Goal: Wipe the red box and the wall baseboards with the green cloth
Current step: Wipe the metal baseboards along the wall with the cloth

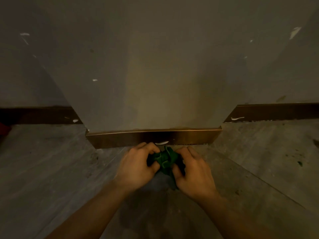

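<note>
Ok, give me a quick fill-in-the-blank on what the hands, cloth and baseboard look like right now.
1. The left hand and right hand both grip a bunched cloth coloured ____.
2. The cloth is held just in front of the brown ____ at the foot of the wall.
3. A smear on the baseboard just above the cloth is coloured ____.

Missing words: green; baseboard; white
</note>
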### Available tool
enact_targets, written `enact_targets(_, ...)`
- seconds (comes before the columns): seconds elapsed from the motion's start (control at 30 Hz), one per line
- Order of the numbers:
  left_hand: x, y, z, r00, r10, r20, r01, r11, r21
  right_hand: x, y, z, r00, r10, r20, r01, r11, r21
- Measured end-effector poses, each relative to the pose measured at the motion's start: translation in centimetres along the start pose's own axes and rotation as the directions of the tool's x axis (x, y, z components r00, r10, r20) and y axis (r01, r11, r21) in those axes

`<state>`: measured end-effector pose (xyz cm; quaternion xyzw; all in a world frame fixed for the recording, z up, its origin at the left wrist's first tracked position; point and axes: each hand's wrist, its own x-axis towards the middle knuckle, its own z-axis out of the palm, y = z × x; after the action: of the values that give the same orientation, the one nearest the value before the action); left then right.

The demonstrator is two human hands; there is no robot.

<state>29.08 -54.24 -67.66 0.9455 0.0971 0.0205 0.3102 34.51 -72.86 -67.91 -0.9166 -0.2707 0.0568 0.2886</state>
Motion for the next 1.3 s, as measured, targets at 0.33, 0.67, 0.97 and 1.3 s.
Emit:
enact_targets(0.33,-0.2,2.3,0.8,0.955,-0.288,0.071,0.273,0.762,-0.586,-1.7,-1.8,2.3,1.0,-0.022,0.015,0.018,0.971,0.237)
enact_targets(0.67,-1.1,3.7,-1.1,0.944,-0.299,0.136,0.284,0.535,-0.796,-0.4,-2.4,2.5,0.989,-0.057,-0.138,0.087,0.969,0.229)
enact_targets(0.97,-2.7,-2.9,-1.7,0.994,-0.106,0.018,0.107,0.987,-0.12,-1.1,0.9,2.2,0.989,0.029,-0.142,-0.011,0.992,0.125)
enact_targets(1.3,-2.8,-5.5,5.1,1.0,0.01,0.015,-0.015,0.925,0.38,-0.8,2.7,2.0,0.99,0.061,-0.13,-0.053,0.997,0.061)
